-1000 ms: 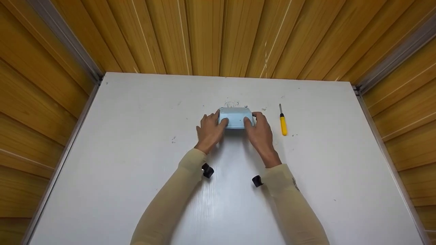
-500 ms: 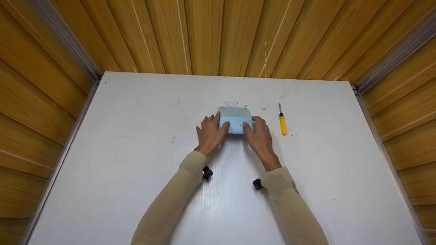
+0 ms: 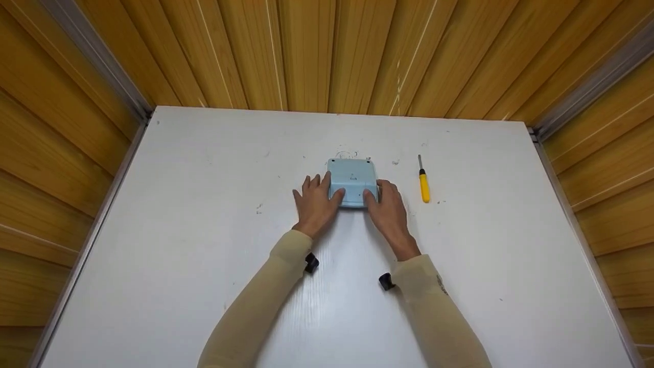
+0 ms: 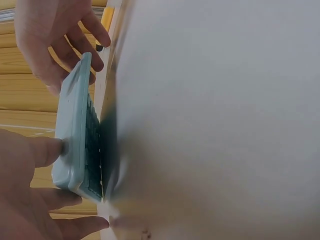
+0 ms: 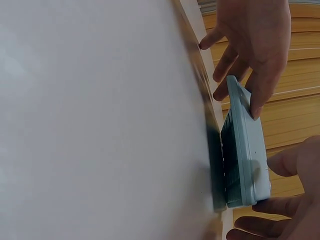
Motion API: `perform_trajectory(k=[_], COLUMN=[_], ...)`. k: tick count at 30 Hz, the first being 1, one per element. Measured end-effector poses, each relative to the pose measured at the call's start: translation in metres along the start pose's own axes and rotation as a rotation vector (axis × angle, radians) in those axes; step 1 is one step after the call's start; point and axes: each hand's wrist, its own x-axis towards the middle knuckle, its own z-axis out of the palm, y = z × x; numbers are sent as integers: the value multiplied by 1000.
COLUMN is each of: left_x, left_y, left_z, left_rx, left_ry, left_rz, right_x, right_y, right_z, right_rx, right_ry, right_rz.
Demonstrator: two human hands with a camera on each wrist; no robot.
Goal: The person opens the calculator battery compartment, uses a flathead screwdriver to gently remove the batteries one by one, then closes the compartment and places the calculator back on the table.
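We see the left hand and right hand clamped on opposite sides of a light-blue keypad device, keyed face down over the worktop, left of the screwdriver, and judge it light, stiff, smooth, best held by its sides.

White tabletop (faintly scuffed); wood-look plank walls behind and beside; grey metal corner rails.

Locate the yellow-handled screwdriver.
In the head view, the screwdriver lies on the white table, to the right of the right grip and the light blue device.
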Motion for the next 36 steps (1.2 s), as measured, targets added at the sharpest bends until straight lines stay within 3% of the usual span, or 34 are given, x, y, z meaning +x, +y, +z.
perform_trajectory(k=[11, 19, 26, 36], left_x=[-3, -6, -5, -3], left_y=[-1, 3, 0, -11], left_z=[9, 16, 13, 3], left_rx=[55, 22, 18, 31], left_ry=[21, 43, 48, -26], left_rz=[-8, 20, 34, 60], right_x=[-3, -2, 0, 6], right_y=[6, 4, 4, 1], right_z=[6, 11, 9, 7], right_rx=[-36, -84, -91, -139], right_ry=[6, -11, -11, -33], right_rz=[-38, -66, -52, -119])
